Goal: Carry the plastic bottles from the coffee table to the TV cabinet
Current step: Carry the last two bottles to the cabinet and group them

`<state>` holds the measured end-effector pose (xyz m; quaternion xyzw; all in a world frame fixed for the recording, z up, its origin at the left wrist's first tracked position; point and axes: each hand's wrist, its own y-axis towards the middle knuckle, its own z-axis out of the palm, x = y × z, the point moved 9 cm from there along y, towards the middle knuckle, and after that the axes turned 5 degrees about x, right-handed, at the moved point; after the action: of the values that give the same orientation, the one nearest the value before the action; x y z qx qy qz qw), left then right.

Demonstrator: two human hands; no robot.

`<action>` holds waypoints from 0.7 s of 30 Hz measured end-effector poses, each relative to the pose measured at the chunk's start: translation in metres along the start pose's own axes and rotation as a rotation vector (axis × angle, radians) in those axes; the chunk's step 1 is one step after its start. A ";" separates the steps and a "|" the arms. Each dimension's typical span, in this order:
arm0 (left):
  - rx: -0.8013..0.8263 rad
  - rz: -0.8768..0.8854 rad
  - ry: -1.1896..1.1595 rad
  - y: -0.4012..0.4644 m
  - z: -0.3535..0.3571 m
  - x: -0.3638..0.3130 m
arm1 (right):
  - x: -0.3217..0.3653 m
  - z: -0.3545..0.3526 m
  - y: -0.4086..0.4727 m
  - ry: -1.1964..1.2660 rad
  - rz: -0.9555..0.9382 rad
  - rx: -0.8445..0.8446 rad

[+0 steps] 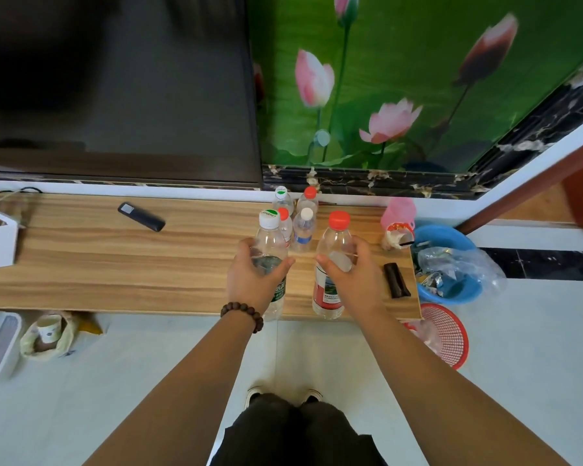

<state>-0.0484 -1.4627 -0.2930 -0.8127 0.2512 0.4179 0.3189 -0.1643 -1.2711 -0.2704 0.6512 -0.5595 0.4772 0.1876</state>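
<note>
I stand in front of the wooden TV cabinet [115,264]. My left hand [249,277] grips a clear plastic bottle with a white cap and dark green label [269,240]. My right hand [350,277] grips a clear bottle with a red cap and red label [334,243]. Both bottles are upright over the cabinet's front part; I cannot tell whether their bases touch the top. Behind them, near the wall, stand several more small bottles [303,227] with white or red caps.
A black remote [141,216] lies on the cabinet left of the bottles, a dark case [396,280] at its right end, a pink container [398,227] behind that. The TV screen [115,89] hangs above. A blue basin [446,264], a red basket [446,334] and bags sit on the floor.
</note>
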 end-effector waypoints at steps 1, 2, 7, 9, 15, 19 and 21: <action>0.008 0.013 0.005 0.006 0.008 0.006 | -0.008 0.004 0.006 0.012 -0.005 -0.003; 0.016 0.030 0.006 0.013 0.017 0.013 | -0.018 0.009 0.013 0.028 -0.011 -0.011; 0.017 0.124 0.000 0.061 0.055 0.061 | -0.070 0.046 0.053 0.088 -0.077 -0.047; 0.012 0.163 -0.010 0.081 0.068 0.083 | -0.093 0.062 0.069 0.099 -0.099 -0.058; 0.021 0.262 -0.055 0.127 0.103 0.148 | -0.155 0.110 0.110 0.121 -0.160 -0.089; 0.000 0.329 -0.092 0.146 0.116 0.176 | -0.179 0.134 0.129 0.154 -0.228 -0.085; 0.000 0.365 -0.126 0.152 0.121 0.183 | -0.187 0.143 0.136 0.175 -0.263 -0.081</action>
<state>-0.1176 -1.5027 -0.5480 -0.7258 0.3740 0.5190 0.2529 -0.2139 -1.3211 -0.5335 0.6668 -0.4695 0.4806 0.3225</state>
